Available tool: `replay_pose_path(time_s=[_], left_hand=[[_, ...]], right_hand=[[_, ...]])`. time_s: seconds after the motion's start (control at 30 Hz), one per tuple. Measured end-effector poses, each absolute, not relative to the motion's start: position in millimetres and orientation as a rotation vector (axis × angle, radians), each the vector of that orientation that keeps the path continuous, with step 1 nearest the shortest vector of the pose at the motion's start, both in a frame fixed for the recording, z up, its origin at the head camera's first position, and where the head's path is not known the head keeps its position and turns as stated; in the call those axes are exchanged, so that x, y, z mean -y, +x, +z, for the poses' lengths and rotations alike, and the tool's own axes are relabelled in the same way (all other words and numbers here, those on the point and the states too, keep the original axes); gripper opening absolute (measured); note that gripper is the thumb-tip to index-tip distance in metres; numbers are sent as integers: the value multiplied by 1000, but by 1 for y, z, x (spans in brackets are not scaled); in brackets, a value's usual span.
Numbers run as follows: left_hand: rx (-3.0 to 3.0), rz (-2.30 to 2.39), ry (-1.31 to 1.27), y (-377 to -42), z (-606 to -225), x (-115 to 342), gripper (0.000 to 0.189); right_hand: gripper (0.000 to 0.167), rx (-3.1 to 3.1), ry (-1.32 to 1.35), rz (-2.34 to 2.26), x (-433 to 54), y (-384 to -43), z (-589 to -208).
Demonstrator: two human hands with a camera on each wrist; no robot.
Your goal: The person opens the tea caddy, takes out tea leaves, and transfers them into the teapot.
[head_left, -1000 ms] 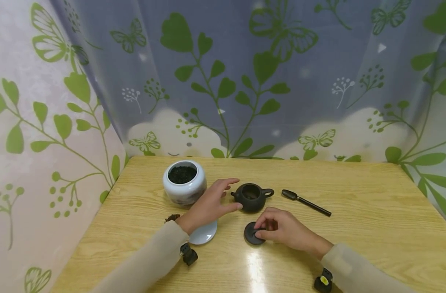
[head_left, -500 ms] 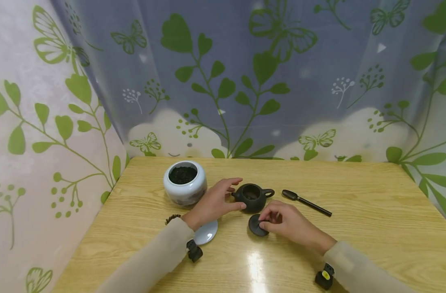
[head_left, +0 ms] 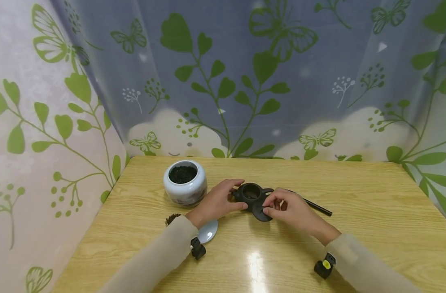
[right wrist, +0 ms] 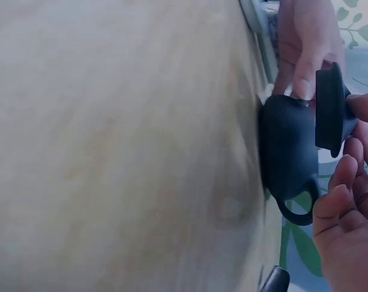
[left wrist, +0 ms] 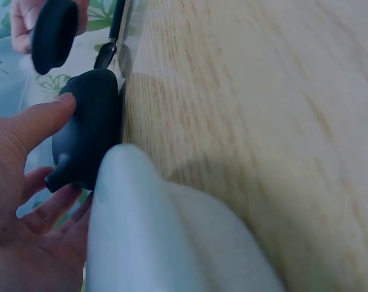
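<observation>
A small dark teapot [head_left: 253,200] stands uncovered in mid-table, its spout to the left. Around the spout side lies my left hand [head_left: 219,201], thumb [left wrist: 53,118] against the body and fingers [left wrist: 47,210] behind the spout. My right hand [head_left: 289,207] pinches the knob of the round teapot lid [head_left: 261,214]. In the right wrist view the lid [right wrist: 329,109] is raised and tipped on edge beside the teapot [right wrist: 288,146]. Seen from the head, it overlaps the pot's front right side. My right hand partly hides the teapot's handle.
A white jar [head_left: 184,193] filled with dark leafy bits sits at the back left. Under my left wrist lies a pale glossy lid [head_left: 208,232], partly covered. Behind my right hand is a slim black scoop [head_left: 318,207], its head hidden. A patterned curtain [head_left: 223,81] borders the table's back.
My right hand has lifted the teapot lid off the table and carried it back toward the teapot. My left hand has shifted slightly right, closer around the teapot.
</observation>
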State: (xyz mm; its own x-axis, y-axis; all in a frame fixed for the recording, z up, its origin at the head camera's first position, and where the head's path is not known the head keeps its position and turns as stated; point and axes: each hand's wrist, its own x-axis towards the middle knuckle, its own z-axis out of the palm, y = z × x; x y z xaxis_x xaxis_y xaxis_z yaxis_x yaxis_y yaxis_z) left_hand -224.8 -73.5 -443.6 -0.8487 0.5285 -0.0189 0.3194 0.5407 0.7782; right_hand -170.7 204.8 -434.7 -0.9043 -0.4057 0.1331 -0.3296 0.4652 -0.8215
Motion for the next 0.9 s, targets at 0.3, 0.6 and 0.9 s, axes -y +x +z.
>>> replay_pose_path(time_s=[0.3, 0.6, 0.9], left_hand=[[-2555, 1156, 699, -225, -444, 72, 73], [-2583, 1104, 724, -227, -444, 71, 72], [-2599, 1091, 763, -230, -444, 70, 71]], right_hand=[[4, -2635, -594, -1431, -201, -182, -427], [6, -2644, -582, -1462, -195, -193, -421], [10, -2680, -532, -1438, -187, -203, -420]])
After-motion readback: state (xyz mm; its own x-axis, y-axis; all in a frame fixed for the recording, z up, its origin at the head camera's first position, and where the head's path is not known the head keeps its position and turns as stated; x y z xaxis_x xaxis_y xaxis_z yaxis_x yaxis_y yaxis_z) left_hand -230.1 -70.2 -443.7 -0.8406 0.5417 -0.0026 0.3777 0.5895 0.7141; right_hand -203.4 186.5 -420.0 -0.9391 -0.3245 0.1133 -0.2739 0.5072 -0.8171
